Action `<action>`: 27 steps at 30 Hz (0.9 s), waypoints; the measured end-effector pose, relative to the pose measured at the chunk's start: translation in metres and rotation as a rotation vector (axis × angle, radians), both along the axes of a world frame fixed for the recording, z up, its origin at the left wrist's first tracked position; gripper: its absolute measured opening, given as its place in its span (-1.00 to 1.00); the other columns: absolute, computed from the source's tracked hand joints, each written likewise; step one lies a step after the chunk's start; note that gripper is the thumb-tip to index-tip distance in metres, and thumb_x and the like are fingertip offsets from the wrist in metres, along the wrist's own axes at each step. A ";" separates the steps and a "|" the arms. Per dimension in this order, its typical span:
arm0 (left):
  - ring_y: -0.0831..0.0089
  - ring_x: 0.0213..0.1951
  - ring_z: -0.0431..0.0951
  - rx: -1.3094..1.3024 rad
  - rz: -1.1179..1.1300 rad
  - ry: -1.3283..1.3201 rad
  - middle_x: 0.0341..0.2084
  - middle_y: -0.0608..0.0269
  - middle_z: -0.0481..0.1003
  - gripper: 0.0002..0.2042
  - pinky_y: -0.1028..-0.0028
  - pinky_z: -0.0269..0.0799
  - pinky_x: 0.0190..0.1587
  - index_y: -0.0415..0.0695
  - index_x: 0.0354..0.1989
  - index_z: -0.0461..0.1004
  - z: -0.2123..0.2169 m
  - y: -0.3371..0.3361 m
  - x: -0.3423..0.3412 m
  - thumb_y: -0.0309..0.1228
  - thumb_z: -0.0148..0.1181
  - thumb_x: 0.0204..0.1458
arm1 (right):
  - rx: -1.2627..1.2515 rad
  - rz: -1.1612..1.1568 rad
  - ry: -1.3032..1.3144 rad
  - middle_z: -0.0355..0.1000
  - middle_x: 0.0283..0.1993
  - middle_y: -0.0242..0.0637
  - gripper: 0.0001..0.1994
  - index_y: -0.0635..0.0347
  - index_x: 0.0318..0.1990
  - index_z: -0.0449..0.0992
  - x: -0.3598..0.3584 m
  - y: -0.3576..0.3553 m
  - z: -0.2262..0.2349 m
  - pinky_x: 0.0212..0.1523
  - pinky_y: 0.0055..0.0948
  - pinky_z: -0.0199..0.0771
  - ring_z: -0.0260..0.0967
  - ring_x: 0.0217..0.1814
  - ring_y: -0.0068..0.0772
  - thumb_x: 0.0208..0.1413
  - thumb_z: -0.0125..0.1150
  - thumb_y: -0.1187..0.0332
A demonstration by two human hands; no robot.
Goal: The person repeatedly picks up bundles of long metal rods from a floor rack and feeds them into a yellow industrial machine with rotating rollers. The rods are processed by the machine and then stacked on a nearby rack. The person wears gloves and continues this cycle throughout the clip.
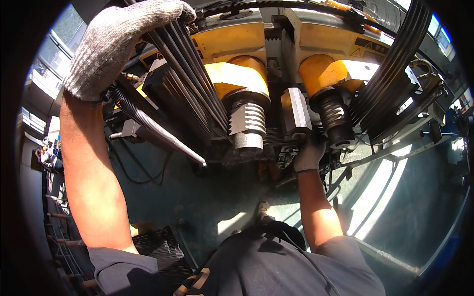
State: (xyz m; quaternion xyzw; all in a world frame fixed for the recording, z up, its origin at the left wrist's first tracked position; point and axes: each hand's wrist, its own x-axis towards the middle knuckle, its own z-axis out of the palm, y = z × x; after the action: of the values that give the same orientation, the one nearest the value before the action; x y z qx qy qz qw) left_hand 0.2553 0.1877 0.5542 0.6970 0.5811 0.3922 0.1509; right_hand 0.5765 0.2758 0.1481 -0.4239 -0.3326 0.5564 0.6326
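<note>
At the upper left, my left hand (111,44), in a grey knitted glove, curls over the upper ends of a bundle of dark metal rods (190,69) leaning in the machine. Its fingertips bend down at the far side of the rods. Lower and right of centre, my right hand (310,154), gloved too, reaches in beneath a grey metal block (297,111). The machine parts hide its fingers, so what they touch is not visible. A threaded steel roller (248,121) is left of the block, and a second ribbed roller (333,111) is to its right.
Yellow machine housings (237,37) rise behind the rollers. Another rod bundle (395,64) leans at the right. A spring-covered rod (153,126) slants below my left hand. More thin dark rods (158,251) lie at the lower left, beside the green floor (197,197).
</note>
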 end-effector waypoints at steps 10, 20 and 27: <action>0.46 -0.07 0.72 0.135 -0.009 -0.291 -0.14 0.24 0.69 -0.77 0.43 0.62 0.07 -0.24 0.06 0.61 -0.021 -0.078 0.016 -0.51 0.37 0.27 | 0.157 0.052 -0.357 0.65 0.11 -0.17 -0.66 0.32 0.11 0.67 0.033 -0.051 0.010 0.17 -0.24 0.67 0.64 0.09 -0.24 0.54 0.01 0.29; 0.47 -0.12 0.74 0.423 0.410 -0.769 -0.20 0.26 0.69 -0.77 0.41 0.70 0.01 -0.19 0.04 0.57 -0.111 -0.403 0.049 -0.66 0.34 0.25 | 0.489 -0.023 -0.426 0.67 0.13 0.06 -0.62 0.55 0.18 0.62 0.031 -0.179 -0.032 0.15 -0.23 0.76 0.69 0.11 -0.14 0.57 0.06 0.33; 0.51 -0.14 0.73 0.759 0.936 -0.936 -0.18 0.27 0.67 -0.75 0.48 0.72 -0.05 -0.17 0.07 0.57 -0.181 -0.670 0.121 -0.69 0.32 0.28 | 0.674 0.379 -0.569 0.71 -0.05 -0.18 -0.57 0.31 -0.09 0.69 -0.080 -0.351 0.055 -0.04 -0.18 0.73 0.67 -0.03 -0.21 0.36 0.36 0.01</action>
State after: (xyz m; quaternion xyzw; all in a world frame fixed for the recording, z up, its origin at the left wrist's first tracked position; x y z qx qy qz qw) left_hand 0.3762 -0.4824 0.3731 0.1430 0.5165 0.8427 -0.0504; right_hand 0.4970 -0.0754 0.2028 -0.2628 -0.7258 0.3850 0.5059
